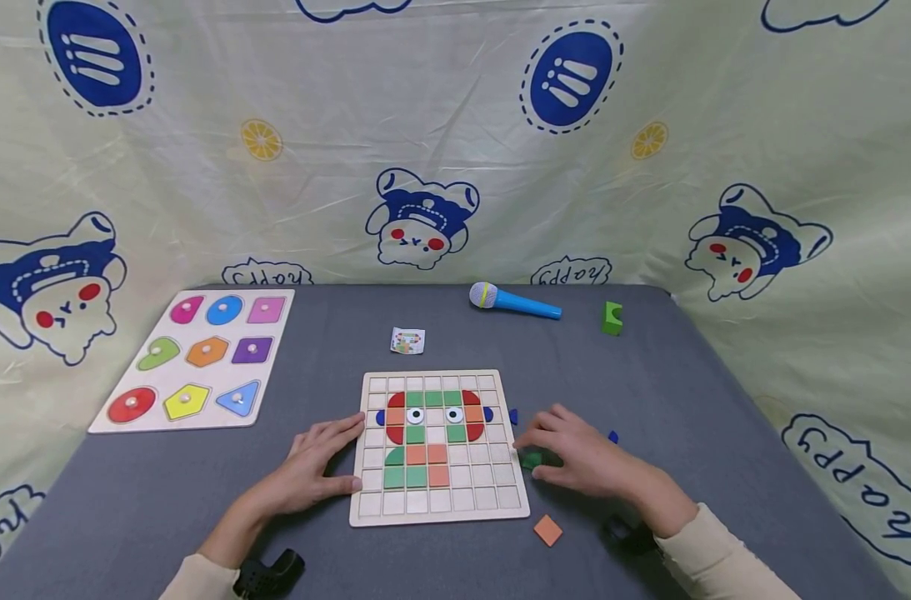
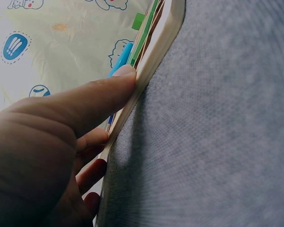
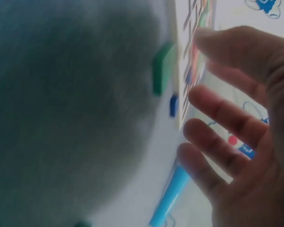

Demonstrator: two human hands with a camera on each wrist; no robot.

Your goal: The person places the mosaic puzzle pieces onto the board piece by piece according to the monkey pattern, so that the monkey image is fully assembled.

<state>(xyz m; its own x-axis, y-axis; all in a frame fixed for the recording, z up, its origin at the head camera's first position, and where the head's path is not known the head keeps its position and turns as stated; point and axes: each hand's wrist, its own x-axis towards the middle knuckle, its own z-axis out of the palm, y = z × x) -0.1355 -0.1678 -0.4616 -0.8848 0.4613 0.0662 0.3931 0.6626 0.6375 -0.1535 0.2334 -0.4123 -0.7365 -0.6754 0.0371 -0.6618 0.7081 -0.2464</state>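
Note:
A white grid board (image 1: 485, 500) lies on the table, with red, orange, green and blue pieces and two eye pieces forming a pattern. My left hand (image 1: 316, 462) rests at its left side; in the left wrist view the thumb touches the board's edge (image 2: 163, 42). Beside the right edge hovers my right hand (image 1: 578, 450), fingers loosely bent and thumb apart from them. Just under it is a green piece (image 1: 532, 460), partly hidden by the fingers. The right wrist view shows that green piece (image 3: 164, 68) against the board's side, outside the hand's grasp.
Small blue pieces (image 1: 513, 417) and an orange square (image 1: 548, 530) lie right of the board. Behind are a picture card (image 1: 407, 341), a toy microphone (image 1: 523, 304) and a green block (image 1: 612, 318). A shape puzzle board (image 1: 177, 300) occupies the back left.

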